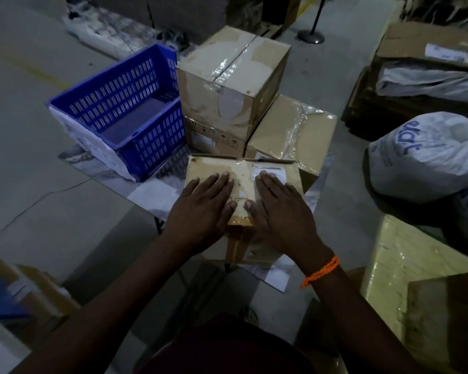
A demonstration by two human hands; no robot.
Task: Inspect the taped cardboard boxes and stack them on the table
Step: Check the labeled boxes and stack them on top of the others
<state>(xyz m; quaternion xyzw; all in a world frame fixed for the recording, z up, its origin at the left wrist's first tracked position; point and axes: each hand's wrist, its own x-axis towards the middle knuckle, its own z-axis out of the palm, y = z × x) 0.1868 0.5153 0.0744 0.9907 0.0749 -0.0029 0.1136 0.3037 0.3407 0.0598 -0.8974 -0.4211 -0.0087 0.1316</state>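
Left hand [200, 209] and right hand [281, 211] press flat on the small taped box [216, 166] at the near edge of the worktop [157, 193], grip wide, holding nothing; an uneven push could slide it off.

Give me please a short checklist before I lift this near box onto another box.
1. Hands on the near box: ok, left hand and right hand lie flat on its top.
2. Lifting grip: not ok, fingers are straight, none round the sides.
3. Tape seam on top: cannot tell, the hands cover most of it.
4. Landing place: ok, the right box has a bare top.
5. Clear of the blue crate: ok, it stands apart at the left.
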